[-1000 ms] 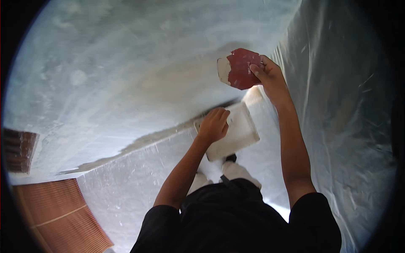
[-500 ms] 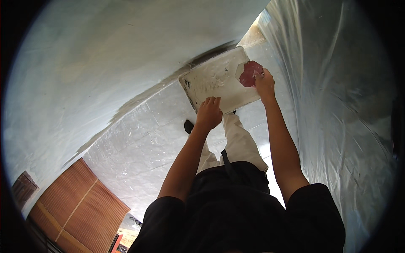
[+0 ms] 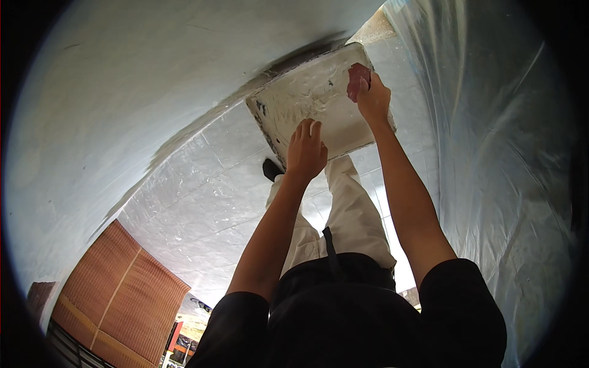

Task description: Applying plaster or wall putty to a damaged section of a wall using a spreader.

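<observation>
A shallow rectangular tray (image 3: pixel 346 132) with smeared cream paste inside lies in front of my legs, its far side close to the pale wall. Above its near part is my left hand (image 3: pixel 307 150), the fingers stretched forward, slightly bent and a little apart. I see nothing in that hand, though its palm is hidden. At the tray's far right corner my right hand (image 3: pixel 374 101) grips a flat, dark-red, angular plate (image 3: pixel 356 81) that looks like a scraper. The thumb presses on its face, and the hand covers part of it.
A smooth pale wall (image 3: pixel 153 73) rises along the left. Clear plastic sheeting (image 3: pixel 497 184) hangs on the right. Grey tiled floor (image 3: pixel 184 184) runs beneath me, and an orange-brown ribbed mat (image 3: pixel 116 288) is at the lower left.
The tray and both hands sit higher in the picture. My left fingers have uncurled over the tray. The red plate has turned in my right hand, so its face shows narrower.
</observation>
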`<state>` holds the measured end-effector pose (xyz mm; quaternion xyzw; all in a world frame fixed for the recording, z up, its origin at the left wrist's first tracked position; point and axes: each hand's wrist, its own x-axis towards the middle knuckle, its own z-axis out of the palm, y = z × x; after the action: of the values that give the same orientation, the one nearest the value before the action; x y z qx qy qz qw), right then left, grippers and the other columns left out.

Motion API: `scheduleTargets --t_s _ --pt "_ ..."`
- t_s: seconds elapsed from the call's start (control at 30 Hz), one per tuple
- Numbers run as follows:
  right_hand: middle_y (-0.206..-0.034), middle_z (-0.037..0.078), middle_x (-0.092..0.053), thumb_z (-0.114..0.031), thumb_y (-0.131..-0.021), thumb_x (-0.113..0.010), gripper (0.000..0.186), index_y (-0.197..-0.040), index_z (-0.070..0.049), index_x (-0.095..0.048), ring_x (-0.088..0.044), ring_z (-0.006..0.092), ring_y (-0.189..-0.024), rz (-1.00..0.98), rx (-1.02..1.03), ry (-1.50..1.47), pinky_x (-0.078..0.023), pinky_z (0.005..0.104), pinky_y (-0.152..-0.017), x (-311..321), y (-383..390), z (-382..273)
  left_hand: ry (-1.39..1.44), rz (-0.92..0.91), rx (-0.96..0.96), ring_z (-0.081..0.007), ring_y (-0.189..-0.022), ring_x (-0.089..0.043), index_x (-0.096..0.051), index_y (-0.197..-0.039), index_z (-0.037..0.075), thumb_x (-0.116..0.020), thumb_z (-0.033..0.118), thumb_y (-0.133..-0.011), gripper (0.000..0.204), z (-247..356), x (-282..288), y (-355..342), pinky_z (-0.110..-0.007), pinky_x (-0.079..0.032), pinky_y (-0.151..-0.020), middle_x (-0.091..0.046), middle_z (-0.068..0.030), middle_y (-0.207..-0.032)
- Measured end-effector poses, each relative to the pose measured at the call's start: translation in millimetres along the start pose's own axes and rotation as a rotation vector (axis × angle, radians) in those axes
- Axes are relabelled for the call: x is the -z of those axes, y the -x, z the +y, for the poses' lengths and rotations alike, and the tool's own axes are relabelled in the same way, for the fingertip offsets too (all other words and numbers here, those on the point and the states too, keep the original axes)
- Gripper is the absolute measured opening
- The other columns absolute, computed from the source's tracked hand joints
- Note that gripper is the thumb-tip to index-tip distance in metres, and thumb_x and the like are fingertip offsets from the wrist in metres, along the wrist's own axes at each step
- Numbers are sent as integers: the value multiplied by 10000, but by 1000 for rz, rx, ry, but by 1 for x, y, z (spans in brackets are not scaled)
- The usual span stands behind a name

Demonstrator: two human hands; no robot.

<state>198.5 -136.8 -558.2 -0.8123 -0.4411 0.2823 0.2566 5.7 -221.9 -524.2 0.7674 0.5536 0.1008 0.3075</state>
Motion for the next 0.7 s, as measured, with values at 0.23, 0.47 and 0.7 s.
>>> scheduleTargets --t_s 0.23,0.47,0.7 --pt "-885 269 -659 -188 -890 -591 190 -954 -8 -590 -631 465 -865 19 67 -51 -477 523 -768 -13 -8 1 29 -6 32 -420 -1214 -468 -444 -1246 -2 -581 52 -781 488 -5 -9 -6 -487 -412 -1007 -469 -230 -1291" --pt "-859 263 -658 -187 -884 -594 192 -942 -5 -584 -632 466 -838 39 68 -7 -477 528 -757 -20 -9 9 46 -1 66 -428 -1215 -466 -445 -1253 -3 -579 41 -786 488 -8 -10 -1 -493 -410 -1011 -460 -239 -1305" --pt "-837 268 -656 -202 -884 -599 210 -942 -1 -584 -637 459 -833 7 108 61 -485 522 -737 -24 -14 12 63 13 85 -429 -1235 -452 -448 -1256 -6 -583 44 -791 488 -4 -12 0 -495 -399 -1028 -455 -245 -1318"
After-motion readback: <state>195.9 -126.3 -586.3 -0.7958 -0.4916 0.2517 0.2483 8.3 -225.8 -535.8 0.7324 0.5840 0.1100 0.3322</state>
